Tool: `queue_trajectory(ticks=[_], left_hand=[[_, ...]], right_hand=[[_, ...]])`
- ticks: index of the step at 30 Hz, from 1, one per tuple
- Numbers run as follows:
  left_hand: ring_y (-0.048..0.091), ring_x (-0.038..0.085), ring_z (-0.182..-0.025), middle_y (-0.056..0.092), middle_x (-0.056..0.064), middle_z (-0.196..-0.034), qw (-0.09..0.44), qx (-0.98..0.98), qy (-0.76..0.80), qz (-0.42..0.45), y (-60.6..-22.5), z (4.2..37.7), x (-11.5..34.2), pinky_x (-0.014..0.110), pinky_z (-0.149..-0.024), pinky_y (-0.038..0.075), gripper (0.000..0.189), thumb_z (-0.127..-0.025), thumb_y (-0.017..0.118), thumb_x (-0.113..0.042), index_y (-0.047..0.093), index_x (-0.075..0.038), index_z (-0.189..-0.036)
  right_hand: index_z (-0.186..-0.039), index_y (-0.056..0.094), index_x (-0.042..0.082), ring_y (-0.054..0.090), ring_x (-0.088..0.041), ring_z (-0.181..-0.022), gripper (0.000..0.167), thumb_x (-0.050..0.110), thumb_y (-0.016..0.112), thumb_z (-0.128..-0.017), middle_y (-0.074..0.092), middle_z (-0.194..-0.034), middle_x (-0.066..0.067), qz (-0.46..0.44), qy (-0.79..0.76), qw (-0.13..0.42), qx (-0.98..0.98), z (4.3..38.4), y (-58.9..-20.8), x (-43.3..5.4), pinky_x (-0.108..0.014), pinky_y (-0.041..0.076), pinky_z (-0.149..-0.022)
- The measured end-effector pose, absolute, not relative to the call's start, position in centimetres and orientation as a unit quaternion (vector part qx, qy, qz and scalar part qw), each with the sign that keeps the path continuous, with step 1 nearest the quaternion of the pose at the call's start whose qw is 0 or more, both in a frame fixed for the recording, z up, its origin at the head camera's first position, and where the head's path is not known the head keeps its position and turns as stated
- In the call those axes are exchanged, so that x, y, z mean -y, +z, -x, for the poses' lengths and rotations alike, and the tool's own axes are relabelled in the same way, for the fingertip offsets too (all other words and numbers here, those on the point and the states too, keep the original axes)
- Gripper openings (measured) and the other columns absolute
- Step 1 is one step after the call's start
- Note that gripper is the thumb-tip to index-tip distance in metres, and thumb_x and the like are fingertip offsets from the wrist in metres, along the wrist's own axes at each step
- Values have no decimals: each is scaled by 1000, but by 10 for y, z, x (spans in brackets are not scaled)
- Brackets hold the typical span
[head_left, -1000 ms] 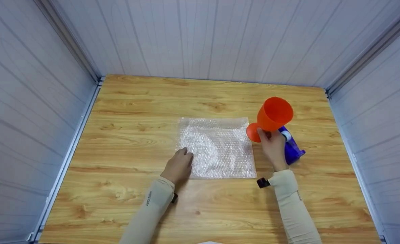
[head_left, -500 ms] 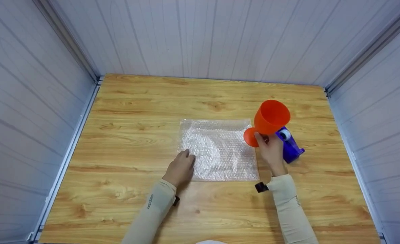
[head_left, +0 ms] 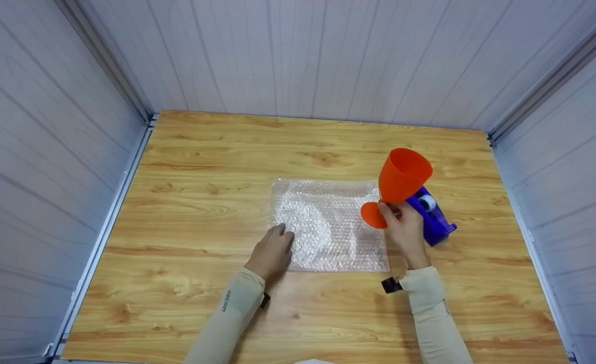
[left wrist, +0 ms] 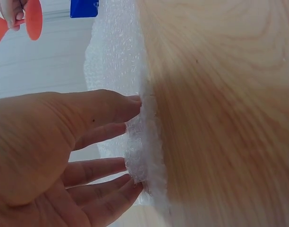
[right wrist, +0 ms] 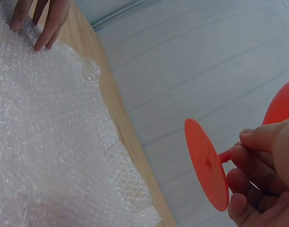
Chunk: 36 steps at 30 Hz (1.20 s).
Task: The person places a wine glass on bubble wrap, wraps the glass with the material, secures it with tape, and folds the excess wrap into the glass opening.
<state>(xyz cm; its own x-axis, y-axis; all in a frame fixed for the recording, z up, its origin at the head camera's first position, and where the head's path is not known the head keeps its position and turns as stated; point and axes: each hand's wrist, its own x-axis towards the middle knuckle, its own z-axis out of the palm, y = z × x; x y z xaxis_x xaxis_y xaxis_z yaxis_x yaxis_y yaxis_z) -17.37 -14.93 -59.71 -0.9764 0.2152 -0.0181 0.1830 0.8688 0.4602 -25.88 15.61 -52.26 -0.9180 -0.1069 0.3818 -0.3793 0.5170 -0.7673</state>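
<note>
In my right hand [head_left: 407, 230] I pinch the thin stem of an orange goblet [head_left: 404, 177], held tilted with its bowl away from me. Its round foot [right wrist: 207, 165] points to the left, above the right edge of a sheet of bubble wrap [head_left: 335, 227]. The sheet lies flat on the table. My left hand [head_left: 272, 249] rests on its left edge. In the left wrist view the thumb and fingers [left wrist: 102, 106] reach out, spread, with their tips touching the wrap's surface.
A blue tape dispenser [head_left: 435, 222] with a pale roll sits on the wooden table [head_left: 201, 202] just right of my right hand. Pale panel walls [head_left: 298, 60] rise at the back and on both sides.
The goblet and my right hand have come slightly toward me and to the left. The bubble wrap and my left hand have shifted a little right and nearer.
</note>
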Motion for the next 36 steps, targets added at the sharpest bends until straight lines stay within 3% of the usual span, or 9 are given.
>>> queue_trajectory(ticks=[8, 18, 22, 28, 36], left_hand=[[52, 45, -123, 54, 31, -131, 0, -956, 269, -115, -601, 172, 152, 50, -104, 43, 22, -86, 68, 0, 69, 1, -108], [51, 44, -123, 56, 27, -129, -27, -948, 292, -122, -605, 169, 158, 51, -103, 43, 21, -86, 72, -5, 69, -2, -107], [51, 41, -124, 56, 24, -131, -37, -948, 293, -120, -605, 169, 159, 50, -101, 46, 26, -87, 73, -11, 68, -3, -112], [54, 39, -120, 58, 21, -129, -61, -957, 271, -86, -603, 170, 163, 49, -96, 49, 29, -91, 72, -15, 67, -3, -117], [54, 40, -119, 55, 21, -133, -26, -964, 266, -9, -603, 177, 173, 51, -90, 52, 36, -93, 70, -18, 63, -3, -125]], right_hand=[[-93, 71, -4, 60, -15, -71, 16, 12, 70, -95, 68, -81, -11, -114, 528, 35, 841, 253, -523, -146, -21, 48, -63], [-95, 64, -16, 61, -29, -75, 17, 1, 64, -97, 65, -83, -19, -91, 590, -148, 788, 239, -524, -115, -26, 55, -65], [-92, 66, -13, 57, -26, -70, 18, 4, 64, -97, 64, -81, -23, -127, 580, -162, 788, 240, -533, -105, -23, 49, -60], [-89, 68, -5, 55, -25, -71, 19, 12, 67, -97, 63, -79, -11, -144, 575, -171, 787, 242, -544, -93, -26, 48, -62], [-89, 68, -4, 53, -18, -71, 19, 13, 67, -97, 62, -77, -4, -154, 562, -186, 791, 242, -556, -69, -25, 44, -61]])
